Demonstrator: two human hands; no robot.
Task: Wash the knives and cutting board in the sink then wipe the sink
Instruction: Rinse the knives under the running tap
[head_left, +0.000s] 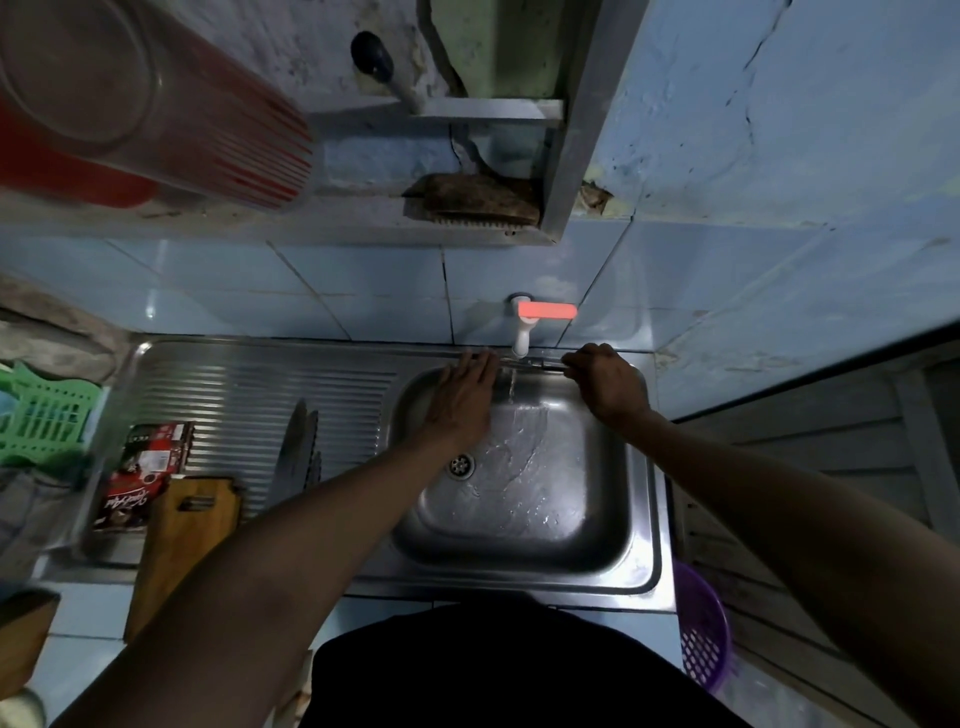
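My right hand (608, 384) grips the handle of a knife (530, 362) and holds it level under the white tap (521, 340) at the back of the steel sink (519, 535). Water runs from the tap over the blade into the basin. My left hand (462, 400) lies flat with straight fingers, its fingertips at the blade's left end. Two more knives (298, 452) rest on the ribbed drainboard (234, 384) to the left. A wooden cutting board (182, 545) sits at the drainboard's front edge.
A red printed packet (143, 473) lies beside the board. A green basket (44, 410) stands at the far left and a purple basket (701, 639) hangs at the sink's right front. A scrubbing brush (472, 202) sits on the ledge above the tiles.
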